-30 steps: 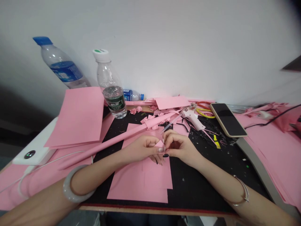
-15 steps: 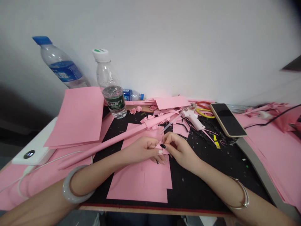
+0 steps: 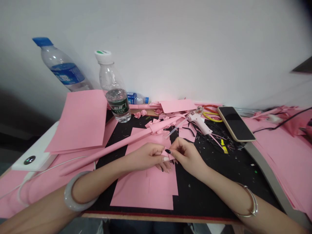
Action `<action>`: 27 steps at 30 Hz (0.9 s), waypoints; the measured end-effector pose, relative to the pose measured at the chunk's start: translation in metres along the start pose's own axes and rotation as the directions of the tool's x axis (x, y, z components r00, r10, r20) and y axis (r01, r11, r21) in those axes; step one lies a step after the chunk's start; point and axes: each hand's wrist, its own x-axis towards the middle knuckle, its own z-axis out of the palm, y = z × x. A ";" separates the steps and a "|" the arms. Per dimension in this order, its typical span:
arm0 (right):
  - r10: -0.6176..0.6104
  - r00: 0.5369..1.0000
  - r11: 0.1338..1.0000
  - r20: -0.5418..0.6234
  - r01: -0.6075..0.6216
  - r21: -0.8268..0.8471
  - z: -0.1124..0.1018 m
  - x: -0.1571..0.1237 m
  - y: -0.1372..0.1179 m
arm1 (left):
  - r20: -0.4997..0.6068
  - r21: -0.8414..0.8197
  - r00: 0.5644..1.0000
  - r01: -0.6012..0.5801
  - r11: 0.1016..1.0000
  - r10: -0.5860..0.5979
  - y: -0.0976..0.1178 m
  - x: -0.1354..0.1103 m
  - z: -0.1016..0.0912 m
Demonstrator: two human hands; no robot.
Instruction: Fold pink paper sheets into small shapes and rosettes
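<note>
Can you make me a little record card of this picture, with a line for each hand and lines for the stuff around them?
Left hand: pinching a small pink paper piece
Right hand: pinching the same piece
Underneath: pink paper sheets on a black mat
Beside the hands: rolled pink paper tube, hot glue gun
Farther away: smartphone, plastic water bottle
</note>
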 end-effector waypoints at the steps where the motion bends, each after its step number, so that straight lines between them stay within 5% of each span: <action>1: -0.005 1.000 1.000 -0.002 0.005 -0.002 0.000 0.000 0.000 | -0.003 -0.001 1.000 0.010 1.000 -0.010 0.000 0.000 0.000; 12: -0.093 0.996 0.991 -0.012 0.091 -0.097 0.001 -0.003 -0.005 | 0.050 0.049 0.998 0.039 0.998 -0.042 -0.003 -0.002 0.002; 27: -0.038 0.998 0.998 -0.053 0.035 -0.057 0.004 -0.005 -0.009 | 0.119 0.045 0.993 0.006 0.999 -0.011 -0.001 -0.003 0.000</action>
